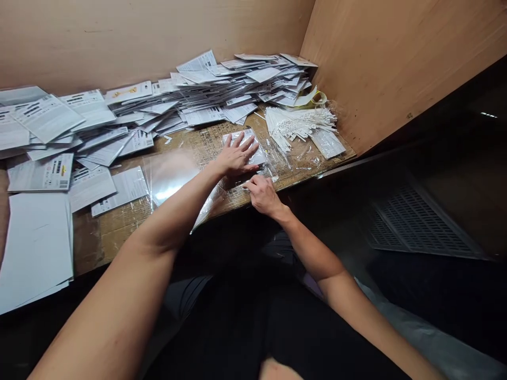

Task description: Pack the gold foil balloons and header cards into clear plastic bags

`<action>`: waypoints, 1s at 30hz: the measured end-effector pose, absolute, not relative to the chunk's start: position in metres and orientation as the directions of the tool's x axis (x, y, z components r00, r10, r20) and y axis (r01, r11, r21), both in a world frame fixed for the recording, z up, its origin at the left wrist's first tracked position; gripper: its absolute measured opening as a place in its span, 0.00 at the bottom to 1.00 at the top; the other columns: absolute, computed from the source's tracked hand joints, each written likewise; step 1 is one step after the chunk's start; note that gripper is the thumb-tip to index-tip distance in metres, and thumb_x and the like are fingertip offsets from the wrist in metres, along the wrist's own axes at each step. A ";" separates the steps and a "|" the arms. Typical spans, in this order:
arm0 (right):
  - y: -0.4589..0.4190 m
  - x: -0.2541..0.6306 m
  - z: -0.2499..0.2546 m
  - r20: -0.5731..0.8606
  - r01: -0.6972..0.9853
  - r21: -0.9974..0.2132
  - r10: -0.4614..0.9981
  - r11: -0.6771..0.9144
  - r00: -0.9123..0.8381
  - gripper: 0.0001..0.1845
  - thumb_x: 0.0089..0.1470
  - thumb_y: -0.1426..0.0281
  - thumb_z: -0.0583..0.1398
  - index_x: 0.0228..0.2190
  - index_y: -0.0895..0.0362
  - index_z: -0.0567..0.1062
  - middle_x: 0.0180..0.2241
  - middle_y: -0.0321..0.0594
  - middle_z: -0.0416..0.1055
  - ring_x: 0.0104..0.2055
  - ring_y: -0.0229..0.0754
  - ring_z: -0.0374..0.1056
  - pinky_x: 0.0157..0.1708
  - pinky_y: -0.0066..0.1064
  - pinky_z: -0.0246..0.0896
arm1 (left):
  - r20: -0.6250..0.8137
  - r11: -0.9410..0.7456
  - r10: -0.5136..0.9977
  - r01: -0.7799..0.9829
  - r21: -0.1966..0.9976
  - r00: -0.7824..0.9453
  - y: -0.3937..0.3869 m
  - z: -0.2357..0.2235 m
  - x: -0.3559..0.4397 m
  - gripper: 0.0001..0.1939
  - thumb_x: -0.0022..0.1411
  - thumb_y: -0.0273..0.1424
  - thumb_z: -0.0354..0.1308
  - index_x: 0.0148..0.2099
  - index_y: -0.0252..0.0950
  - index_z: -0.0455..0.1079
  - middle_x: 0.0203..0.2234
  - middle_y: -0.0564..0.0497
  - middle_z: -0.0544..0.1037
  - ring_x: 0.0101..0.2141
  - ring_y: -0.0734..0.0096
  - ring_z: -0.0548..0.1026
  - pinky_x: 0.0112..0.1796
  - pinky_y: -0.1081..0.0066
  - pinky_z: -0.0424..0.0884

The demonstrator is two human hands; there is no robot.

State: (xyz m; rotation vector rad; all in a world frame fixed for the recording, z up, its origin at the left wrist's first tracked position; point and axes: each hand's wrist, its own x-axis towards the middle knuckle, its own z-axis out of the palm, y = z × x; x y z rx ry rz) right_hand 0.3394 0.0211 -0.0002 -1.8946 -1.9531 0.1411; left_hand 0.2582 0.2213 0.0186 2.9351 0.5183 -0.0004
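Note:
My left hand [238, 154] lies with fingers spread across a white printed packet [257, 150] on the brown cardboard table covering. Close below it, at the front edge, my right hand [263, 194] is curled with thumb and fingers pinched together. It is by the edge of some clear plastic film, and what the pinch holds is hidden. A clear plastic sheet or bag [172, 169] is spread left of my left hand, partly under the forearm. Scraps of clear plastic [309, 157] lie to the right of the packet.
A long heap of white printed packets [214, 89] runs along the back board. White sticks [295, 126] are piled at right, near a yellowish tape roll [319, 98] and another packet [328, 143]. Blank white sheets [37, 243] lie at left. A wooden panel [380, 68] bounds the right side.

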 end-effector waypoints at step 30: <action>-0.174 0.434 -0.024 -0.302 0.730 -0.391 0.827 -0.561 0.474 0.13 0.66 0.68 0.61 0.32 0.59 0.82 0.33 0.56 0.80 0.38 0.52 0.76 0.49 0.48 0.69 | 0.177 -0.962 0.054 0.004 0.272 0.983 0.152 0.023 0.206 0.46 0.71 0.59 0.52 0.80 0.39 0.52 0.79 0.42 0.50 0.78 0.42 0.44 0.74 0.43 0.35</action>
